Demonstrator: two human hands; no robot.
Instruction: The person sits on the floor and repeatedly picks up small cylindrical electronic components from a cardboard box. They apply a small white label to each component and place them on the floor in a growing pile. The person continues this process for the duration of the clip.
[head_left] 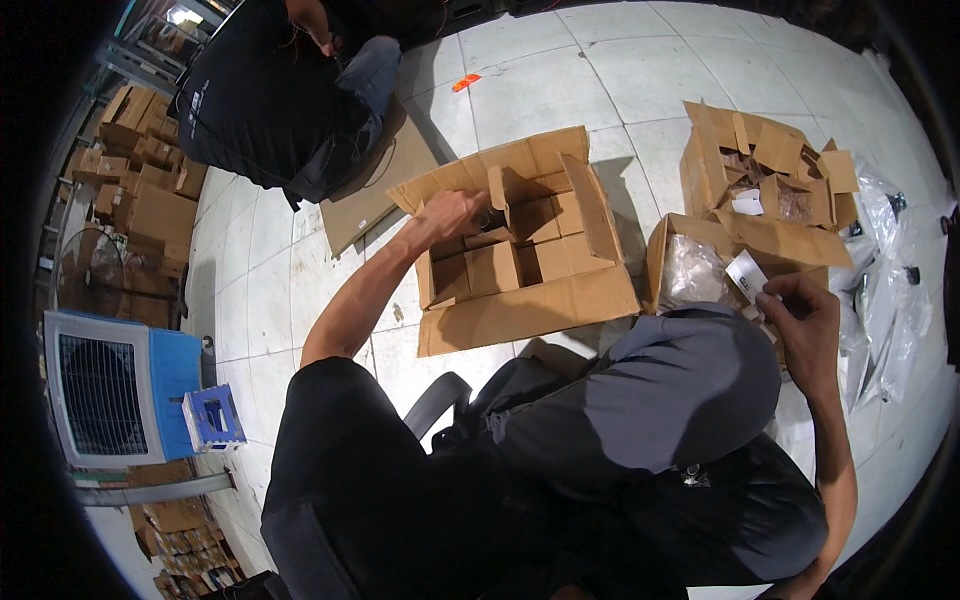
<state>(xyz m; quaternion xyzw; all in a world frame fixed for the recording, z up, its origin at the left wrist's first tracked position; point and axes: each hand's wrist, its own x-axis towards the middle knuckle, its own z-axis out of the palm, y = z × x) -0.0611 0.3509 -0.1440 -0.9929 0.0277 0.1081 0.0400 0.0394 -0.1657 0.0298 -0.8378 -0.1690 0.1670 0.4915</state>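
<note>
In front of me an open cardboard box [528, 323] with raised flaps is split into compartments by cardboard dividers [492, 269]. My left hand [452, 214] reaches into its far left compartment, fingers bent down around a small dark item [488, 219] that is mostly hidden. Over to the right, my right hand [803, 318] pinches a small white card [746, 274] between thumb and fingertips. The card is held above a second open box [656, 262], which contains clear plastic wrapping [693, 268].
A third carton [707, 152] with torn flaps and wrapped contents stands at the far right, beside loose plastic bags [885, 320]. Another person [275, 110] sits on flat cardboard [350, 222] at the far left. A blue-and-white air cooler [120, 385] and stacked cartons [160, 215] line the left.
</note>
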